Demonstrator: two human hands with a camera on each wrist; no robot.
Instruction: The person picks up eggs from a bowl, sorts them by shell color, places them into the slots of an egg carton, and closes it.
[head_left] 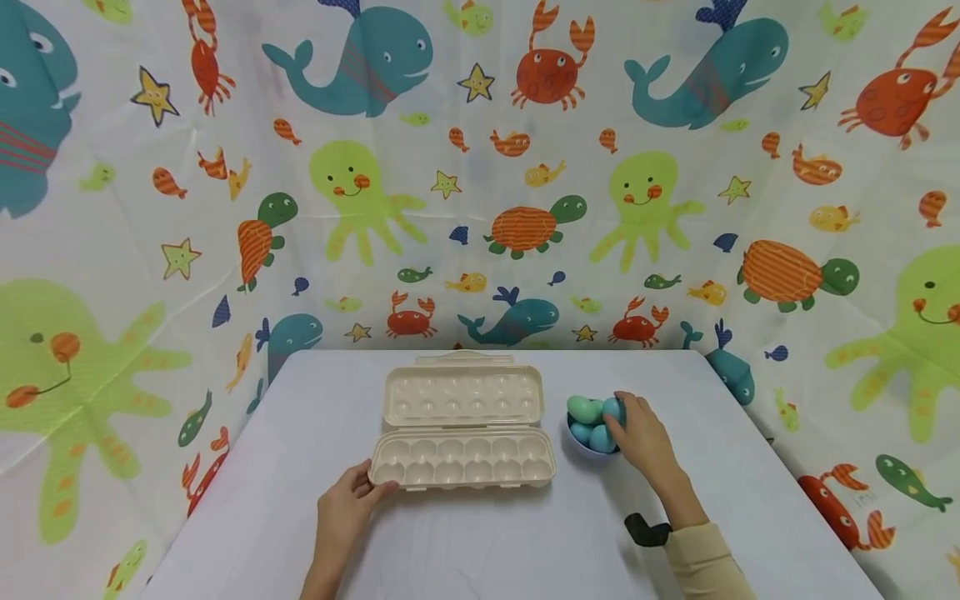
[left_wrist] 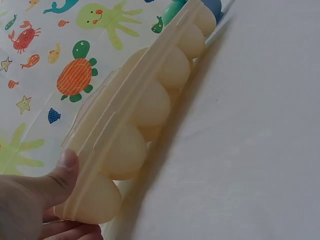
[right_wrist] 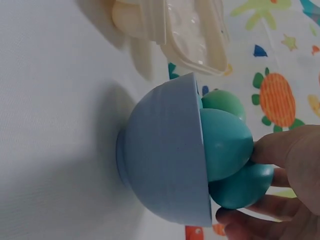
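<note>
An open cream plastic egg carton (head_left: pixel 463 482) lies on the table, its lid (head_left: pixel 463 375) folded back and its cups bare. At its left front corner my left hand (head_left: pixel 347 504) grips the end, thumb on the rim and fingers underneath, as the left wrist view shows. To the carton's right stands a light blue-lilac bowl (right_wrist: pixel 162 155) heaped with several blue and green eggs. Over its right side, my right hand (head_left: pixel 643 437) holds a blue egg (right_wrist: pixel 244 185) between thumb and fingers. That egg still overlaps the bowl's rim, beside another blue egg (right_wrist: pixel 226 145).
A white cloth covers the table (head_left: pixel 465 550). Behind and at both sides hangs a curtain (head_left: pixel 420 233) printed with sea animals. The bowl stands close to the carton's right end. A black strap end (head_left: pixel 647 531) sticks out at my right wrist.
</note>
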